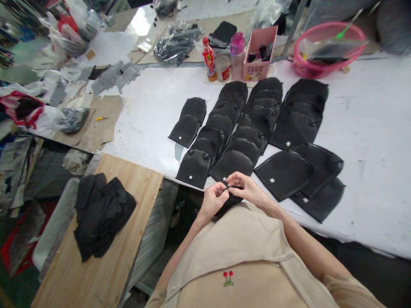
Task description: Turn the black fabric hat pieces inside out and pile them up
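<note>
At the table's front edge, close to my apron, my left hand (213, 199) and my right hand (248, 189) meet. Both pinch the edge of a black leather-like piece (228, 205), which hangs mostly hidden below my fingers. Just beyond them, black rounded panels with piped edges overlap in rows, the nearest being a panel (236, 164) with a small white tag. To the right lies a loose group of similar panels (284, 173). A shorter pair of panels (188, 122) sits at the left of the rows.
Along the back of the white table (369, 141) stand a red-capped bottle (209, 60), a glass jar (222, 68), a pink bottle (237, 55), a pink box (258, 55) and a pink basin (327, 49). Black cloth (102, 214) lies on a wooden board (141, 188) at left.
</note>
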`<state>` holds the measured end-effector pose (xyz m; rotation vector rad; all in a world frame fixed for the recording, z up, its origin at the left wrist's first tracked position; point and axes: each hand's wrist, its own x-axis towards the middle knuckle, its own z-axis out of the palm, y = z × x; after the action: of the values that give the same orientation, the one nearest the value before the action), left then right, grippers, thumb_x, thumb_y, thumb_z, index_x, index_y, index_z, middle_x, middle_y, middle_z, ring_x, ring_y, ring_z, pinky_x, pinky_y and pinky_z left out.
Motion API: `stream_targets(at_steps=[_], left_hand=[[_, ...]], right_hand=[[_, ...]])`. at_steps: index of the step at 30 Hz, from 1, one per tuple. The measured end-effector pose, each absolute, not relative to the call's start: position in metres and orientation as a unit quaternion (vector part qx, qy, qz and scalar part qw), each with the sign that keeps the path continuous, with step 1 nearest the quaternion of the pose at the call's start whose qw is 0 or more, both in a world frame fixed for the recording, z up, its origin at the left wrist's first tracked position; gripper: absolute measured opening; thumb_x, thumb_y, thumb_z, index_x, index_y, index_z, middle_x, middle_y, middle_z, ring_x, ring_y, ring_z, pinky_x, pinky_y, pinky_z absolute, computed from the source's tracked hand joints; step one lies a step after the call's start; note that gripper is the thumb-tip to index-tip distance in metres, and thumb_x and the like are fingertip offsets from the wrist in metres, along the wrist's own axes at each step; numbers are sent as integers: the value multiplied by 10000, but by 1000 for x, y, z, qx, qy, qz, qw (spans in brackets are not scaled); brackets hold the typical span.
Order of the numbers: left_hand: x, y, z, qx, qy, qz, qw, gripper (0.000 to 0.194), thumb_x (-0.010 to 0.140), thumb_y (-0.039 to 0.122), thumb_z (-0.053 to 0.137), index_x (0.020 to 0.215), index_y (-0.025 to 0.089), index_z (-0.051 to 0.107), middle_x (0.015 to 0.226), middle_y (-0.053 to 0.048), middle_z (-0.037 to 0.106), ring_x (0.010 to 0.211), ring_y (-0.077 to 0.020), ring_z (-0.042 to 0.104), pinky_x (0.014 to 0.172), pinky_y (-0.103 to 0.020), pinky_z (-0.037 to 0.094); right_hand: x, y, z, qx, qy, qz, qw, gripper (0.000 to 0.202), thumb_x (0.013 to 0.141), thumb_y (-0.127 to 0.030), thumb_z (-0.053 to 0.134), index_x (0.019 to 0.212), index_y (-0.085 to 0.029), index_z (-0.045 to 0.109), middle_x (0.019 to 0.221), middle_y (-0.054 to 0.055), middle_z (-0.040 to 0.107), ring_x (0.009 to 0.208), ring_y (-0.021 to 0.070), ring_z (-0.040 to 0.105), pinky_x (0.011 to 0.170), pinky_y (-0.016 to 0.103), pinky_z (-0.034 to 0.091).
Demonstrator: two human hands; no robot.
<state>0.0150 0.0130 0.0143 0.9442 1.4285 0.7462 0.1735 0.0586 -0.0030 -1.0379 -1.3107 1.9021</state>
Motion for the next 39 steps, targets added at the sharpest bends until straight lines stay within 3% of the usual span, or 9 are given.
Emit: stream_targets(at_steps=[9,17,22,24,28,33,39], left_hand=[[16,9,6,408,620,315,592,250,803,364,602,684,156,531,563,46,425,498,-62,334,463,-198,235],[13,10,4,386,621,319,603,265,801,374,599,665,156,530,559,45,439,495,-64,353,472,-199,254],[12,11,4,407,618,321,592,208,807,311,569,671,156,544,567,42,438,510,-72,353,486,-207,258],[12,12,6,417,616,319,588,208,810,308,559,669,156,546,569,40,437,514,-75,349,489,-211,257],[13,14,9,430,602,318,593,208,816,309,548,675,158,543,594,35,435,535,-81,350,506,-219,264],[11,14,8,445,590,323,591,239,831,326,547,663,161,505,601,41,397,555,-79,339,520,-211,265],[7,12,18,450,558,289,635,183,771,287,654,867,152,576,741,14,551,634,-90,466,585,-201,352]], right_hand=[[170,57,-3,-426,-478,711,292,118,656,-127,552,765,-173,549,689,-34,560,618,96,501,551,212,370],[186,61,6,-375,-536,711,256,100,827,-226,539,894,-178,595,807,4,617,724,125,562,637,233,438],[199,62,12,-307,-611,688,241,254,768,-256,691,994,-191,596,970,22,630,907,172,590,806,282,462],[201,62,13,-309,-639,664,235,283,739,-259,729,987,-197,608,959,16,632,892,176,587,803,287,457],[197,60,11,-337,-626,656,254,100,815,-275,659,858,-191,625,869,9,631,812,161,579,755,277,451],[190,56,8,-374,-591,659,277,111,848,-277,620,794,-180,612,790,4,618,751,152,546,702,268,425],[188,54,4,-384,-572,664,290,112,850,-270,609,793,-174,593,811,19,606,777,162,539,719,279,420]])
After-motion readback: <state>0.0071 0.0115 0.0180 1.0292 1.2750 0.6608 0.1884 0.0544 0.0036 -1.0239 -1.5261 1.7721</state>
